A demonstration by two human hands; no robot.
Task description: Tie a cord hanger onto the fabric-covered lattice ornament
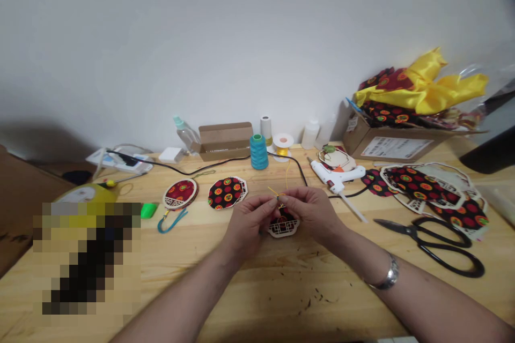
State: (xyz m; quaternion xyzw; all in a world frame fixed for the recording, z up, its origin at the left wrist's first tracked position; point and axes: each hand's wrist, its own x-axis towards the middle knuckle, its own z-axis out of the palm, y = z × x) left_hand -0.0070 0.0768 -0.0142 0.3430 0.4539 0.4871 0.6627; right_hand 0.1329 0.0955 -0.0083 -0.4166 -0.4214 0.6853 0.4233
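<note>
Both my hands meet over the middle of the wooden table (257, 300). My left hand (248, 223) and my right hand (310, 213) pinch a thin yellow thread (274, 193) at the top of a small wooden-framed ornament (284, 225) with red patterned fabric. The ornament hangs or rests just under my fingertips. The thread runs back towards a yellow thread spool (282, 144). A metal bracelet (388, 274) sits on my right wrist.
A round ornament with a teal tassel (180, 193) and a black patterned one (227, 192) lie left of my hands. A teal spool (258, 151), a white glue gun (337, 176), black scissors (438, 241), fabric pieces (430, 187) and a cardboard box of cloth (402, 118) surround them.
</note>
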